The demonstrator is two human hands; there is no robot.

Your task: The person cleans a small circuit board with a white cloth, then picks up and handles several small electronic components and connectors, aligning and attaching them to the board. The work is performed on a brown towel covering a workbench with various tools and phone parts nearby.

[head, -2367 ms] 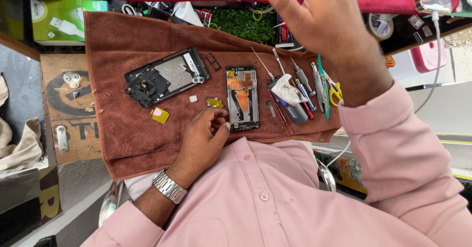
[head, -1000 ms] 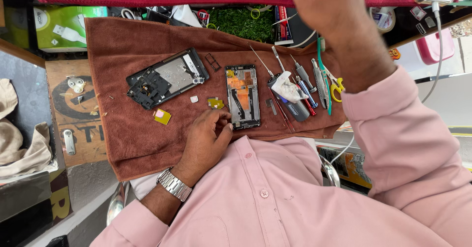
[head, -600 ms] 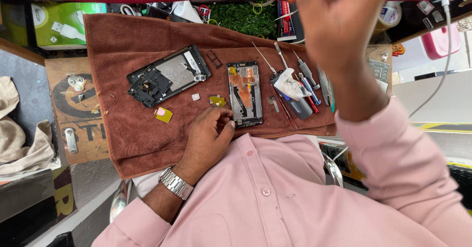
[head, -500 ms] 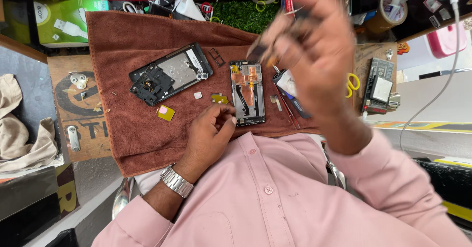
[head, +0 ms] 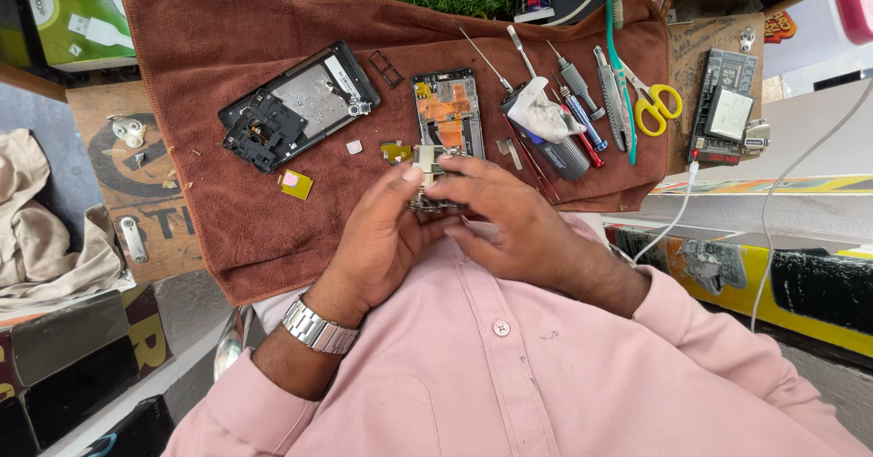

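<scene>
An opened phone frame (head: 446, 111) with orange flex parts lies on a brown towel (head: 227, 230). Its near end is lifted between my two hands. My left hand (head: 382, 234), with a metal watch on the wrist, grips that end from the left. My right hand (head: 514, 220) closes on it from the right. A small silver part (head: 426, 157) sits at the frame's end between my left thumb and right fingertips. The frame's lower edge is mostly hidden by my fingers.
A second black phone housing (head: 300, 107), a card tray (head: 386, 68), a yellow chip (head: 296, 184) and a gold part (head: 396, 152) lie on the towel. Screwdrivers (head: 577, 93), a teal toothbrush (head: 618, 66), yellow scissors (head: 655, 107), a test board (head: 727, 111) and a white cable (head: 773, 202) lie right.
My right hand came down from high over the tools and joined my left hand at the near end of the phone frame. My left hand shifted slightly right onto the frame.
</scene>
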